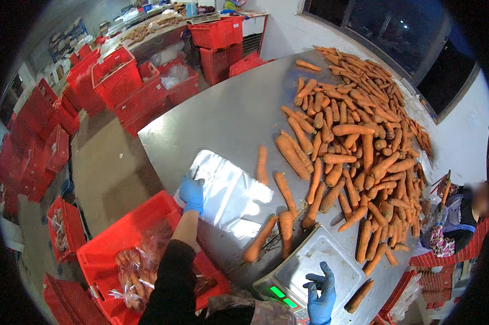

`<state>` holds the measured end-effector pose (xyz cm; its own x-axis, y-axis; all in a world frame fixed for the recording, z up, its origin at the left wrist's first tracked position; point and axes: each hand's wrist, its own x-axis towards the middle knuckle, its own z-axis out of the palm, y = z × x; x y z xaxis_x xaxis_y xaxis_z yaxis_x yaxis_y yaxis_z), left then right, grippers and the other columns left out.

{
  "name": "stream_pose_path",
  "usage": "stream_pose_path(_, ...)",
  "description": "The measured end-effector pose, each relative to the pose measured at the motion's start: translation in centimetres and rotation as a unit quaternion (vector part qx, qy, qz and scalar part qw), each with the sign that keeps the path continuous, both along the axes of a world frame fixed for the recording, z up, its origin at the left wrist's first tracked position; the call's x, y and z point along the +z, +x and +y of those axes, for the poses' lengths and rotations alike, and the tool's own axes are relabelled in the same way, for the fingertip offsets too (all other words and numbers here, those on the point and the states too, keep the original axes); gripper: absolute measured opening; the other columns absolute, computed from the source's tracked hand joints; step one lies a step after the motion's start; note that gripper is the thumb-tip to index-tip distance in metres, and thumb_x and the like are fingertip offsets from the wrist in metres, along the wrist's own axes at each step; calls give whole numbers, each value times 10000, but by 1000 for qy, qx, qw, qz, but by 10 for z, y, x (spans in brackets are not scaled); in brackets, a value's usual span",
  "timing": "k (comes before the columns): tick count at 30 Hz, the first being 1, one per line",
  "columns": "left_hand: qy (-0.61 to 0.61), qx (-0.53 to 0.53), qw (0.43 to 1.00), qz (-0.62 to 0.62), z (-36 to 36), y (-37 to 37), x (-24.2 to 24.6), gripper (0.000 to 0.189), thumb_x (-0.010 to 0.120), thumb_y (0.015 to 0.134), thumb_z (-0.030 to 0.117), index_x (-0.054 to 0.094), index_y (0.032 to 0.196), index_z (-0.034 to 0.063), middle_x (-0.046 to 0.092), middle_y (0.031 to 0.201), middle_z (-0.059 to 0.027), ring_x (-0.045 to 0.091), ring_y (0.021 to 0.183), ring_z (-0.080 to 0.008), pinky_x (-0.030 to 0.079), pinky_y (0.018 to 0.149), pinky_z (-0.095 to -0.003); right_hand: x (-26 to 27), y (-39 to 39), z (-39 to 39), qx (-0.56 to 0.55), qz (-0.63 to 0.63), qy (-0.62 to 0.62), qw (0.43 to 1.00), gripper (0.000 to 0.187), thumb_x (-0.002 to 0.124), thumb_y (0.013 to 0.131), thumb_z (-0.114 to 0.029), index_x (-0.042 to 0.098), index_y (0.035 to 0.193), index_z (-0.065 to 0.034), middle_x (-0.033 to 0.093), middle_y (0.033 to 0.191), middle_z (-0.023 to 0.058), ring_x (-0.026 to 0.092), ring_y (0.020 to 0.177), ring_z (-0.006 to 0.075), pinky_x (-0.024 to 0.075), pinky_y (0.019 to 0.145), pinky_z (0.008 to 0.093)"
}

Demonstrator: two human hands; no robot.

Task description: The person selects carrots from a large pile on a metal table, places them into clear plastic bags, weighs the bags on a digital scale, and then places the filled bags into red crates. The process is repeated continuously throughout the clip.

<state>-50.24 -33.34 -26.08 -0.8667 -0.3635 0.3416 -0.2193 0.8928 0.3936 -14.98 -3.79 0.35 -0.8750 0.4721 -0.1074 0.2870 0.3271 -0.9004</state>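
My left hand (191,195), in a blue glove, rests with bent fingers on the left part of clear plastic bags (228,195) lying flat on the metal table. Whether its fingers pinch the plastic is hidden. Over the metal platform of a digital scale (326,256) is my right hand (322,300), also blue-gloved, its fingers apart and partly bent, holding nothing. Green displays glow on the scale's near side. Several loose carrots (286,233) lie between the bags and the scale. A large heap of carrots (358,142) covers the table's far right side.
At my left, a red plastic crate (126,231) holds bagged carrots (134,276). More red crates (134,89) are stacked beyond the table's left edge. Another person (452,223) is at the right, past the heap. A window (395,32) is in the white wall behind.
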Motion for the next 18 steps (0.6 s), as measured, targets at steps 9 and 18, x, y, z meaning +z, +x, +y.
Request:
stream_pose_path(9,-8,-84,996,-7,18,14,32,244,661,763,174,684,1000,123,665,920,-91,648,743,-291,510,642,-396,-25,-36,-8,114,-57,39,991,525,544,861,35,428,1361,-72,676,913,96,653,757,152,520,726,269)
stream_pose_path(18,134,-127,976,114,44,67,85,151,666,748,41,701,889,83,669,859,-92,640,690,-230,500,643,-334,-114,-102,-20,190,-90,-328,921,380,505,925,6,488,1304,8,652,1070,85,612,941,131,488,828,247)
